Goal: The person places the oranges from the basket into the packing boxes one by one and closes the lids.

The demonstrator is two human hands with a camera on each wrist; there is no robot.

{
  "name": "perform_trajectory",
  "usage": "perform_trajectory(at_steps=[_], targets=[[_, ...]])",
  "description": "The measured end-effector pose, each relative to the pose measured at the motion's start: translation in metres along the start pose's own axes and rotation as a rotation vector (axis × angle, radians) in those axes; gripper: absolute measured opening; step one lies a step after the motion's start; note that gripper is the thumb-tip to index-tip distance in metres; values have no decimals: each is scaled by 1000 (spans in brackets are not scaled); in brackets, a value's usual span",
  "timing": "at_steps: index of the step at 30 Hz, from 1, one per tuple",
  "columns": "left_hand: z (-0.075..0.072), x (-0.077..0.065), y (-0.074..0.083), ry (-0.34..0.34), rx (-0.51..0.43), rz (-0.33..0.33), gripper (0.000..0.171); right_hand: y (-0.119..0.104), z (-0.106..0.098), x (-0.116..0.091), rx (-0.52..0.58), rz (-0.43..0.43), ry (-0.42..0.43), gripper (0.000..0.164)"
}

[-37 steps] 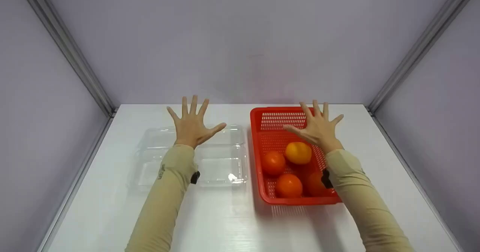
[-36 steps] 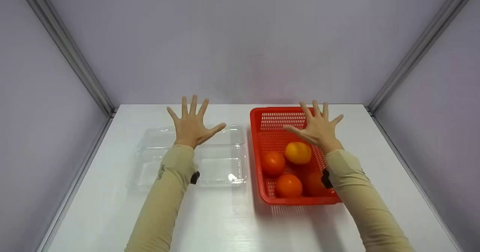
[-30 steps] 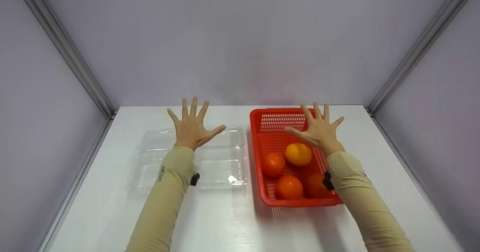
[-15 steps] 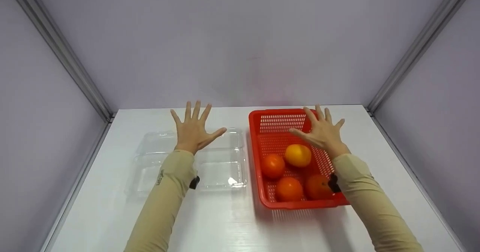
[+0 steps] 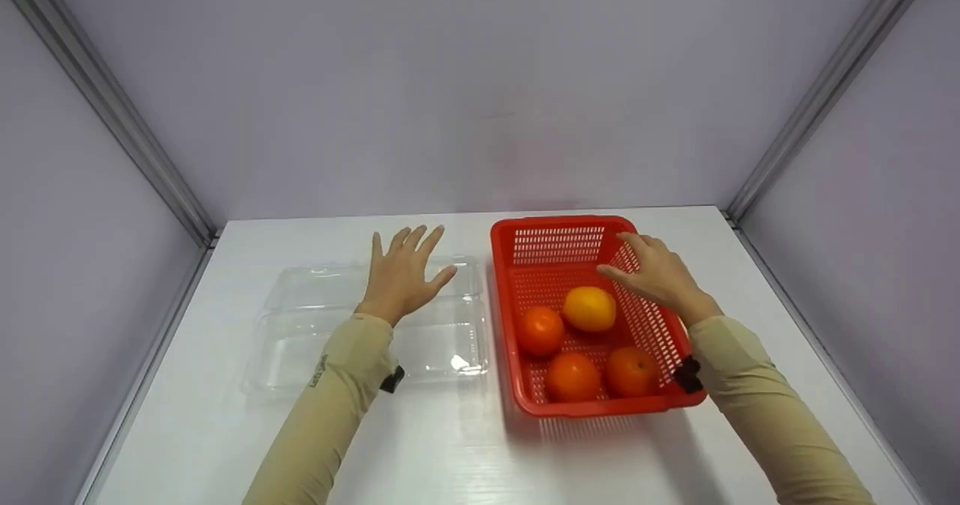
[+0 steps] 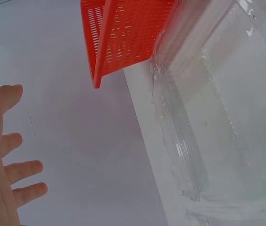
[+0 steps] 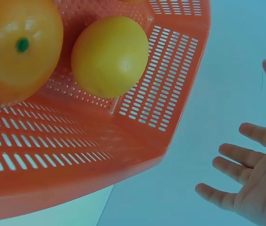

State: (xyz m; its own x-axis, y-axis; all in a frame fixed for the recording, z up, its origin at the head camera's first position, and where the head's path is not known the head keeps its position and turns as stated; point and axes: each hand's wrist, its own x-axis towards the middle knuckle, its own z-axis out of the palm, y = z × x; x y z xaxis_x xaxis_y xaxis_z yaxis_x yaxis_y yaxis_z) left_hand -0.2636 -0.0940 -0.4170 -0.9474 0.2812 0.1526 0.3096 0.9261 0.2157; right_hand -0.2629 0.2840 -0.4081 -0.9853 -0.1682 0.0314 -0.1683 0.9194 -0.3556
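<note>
"Head view, then: what takes up the most room?"

"Pale walls (image 5: 480, 77) around me, with a white table (image 5: 465, 464) at their foot."

"And on that?"

"On my right, a slotted red basket (image 5: 505, 317). Just left of it lies a clear plastic container (image 5: 439, 351) in two shallow parts, one behind the other."

"Your arms?"

"Both tan sleeves (image 5: 330, 392) reach forward over the table."

"Hands?"

"My left hand (image 5: 403, 276) hangs above the container, fingers fanned and thumb out sideways. My right hand (image 5: 658, 272) is up by the basket's right side, fingers loosely stretched. Neither grips anything; from the right wrist, those fingers show apart from the rim."

"Where's the fruit?"

"Four round ones, all in the basket: a yellow-orange fruit (image 5: 589, 309) farthest back, a red-orange fruit (image 5: 541, 331) at left, and two orange fruits (image 5: 573, 377) side by side in front."

"Anything smaller?"

"Black wrist pieces (image 5: 687, 374) at my cuffs, and a green stem spot (image 7: 22, 45) on one fruit."
</note>
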Motion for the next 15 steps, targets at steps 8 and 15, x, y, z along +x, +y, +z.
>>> perform_trajectory(at_steps=[8, 15], targets=[[3, -5, 10, -24, -50, 72, 60, 11, 4, -11, 27, -53, -14, 71], [9, -8, 17, -26, -63, 115, 54, 22, 6, -19, 71, -46, -18, 66]])
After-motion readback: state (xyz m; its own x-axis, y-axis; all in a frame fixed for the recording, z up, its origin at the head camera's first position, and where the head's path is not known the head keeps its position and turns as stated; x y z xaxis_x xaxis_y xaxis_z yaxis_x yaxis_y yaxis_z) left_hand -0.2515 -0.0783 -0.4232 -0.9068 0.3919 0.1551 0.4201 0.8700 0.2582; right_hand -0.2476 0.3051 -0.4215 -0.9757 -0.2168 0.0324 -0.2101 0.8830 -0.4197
